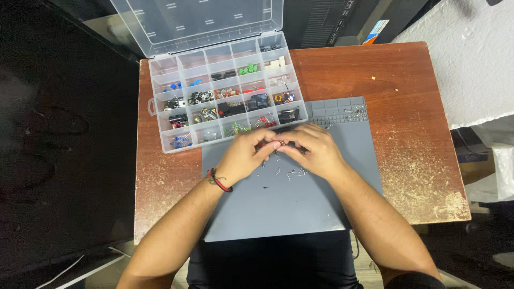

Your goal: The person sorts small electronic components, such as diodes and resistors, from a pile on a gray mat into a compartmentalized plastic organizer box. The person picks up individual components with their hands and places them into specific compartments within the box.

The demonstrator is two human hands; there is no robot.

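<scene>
Frame centre: left hand (243,155) and right hand (316,150) meet fingertip to fingertip, pinching a small component (279,143) above the grey mat (300,208).

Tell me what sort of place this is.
Likely a hobby electronics bench: a clear parts box of sorted components, a grey work mat on a worn wooden table, and both hands pinching a small part.

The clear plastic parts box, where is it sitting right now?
In the head view, the clear parts box sits at the far left of the wooden table, lid open, touching the grey mat's far edge, just beyond both hands.
</scene>
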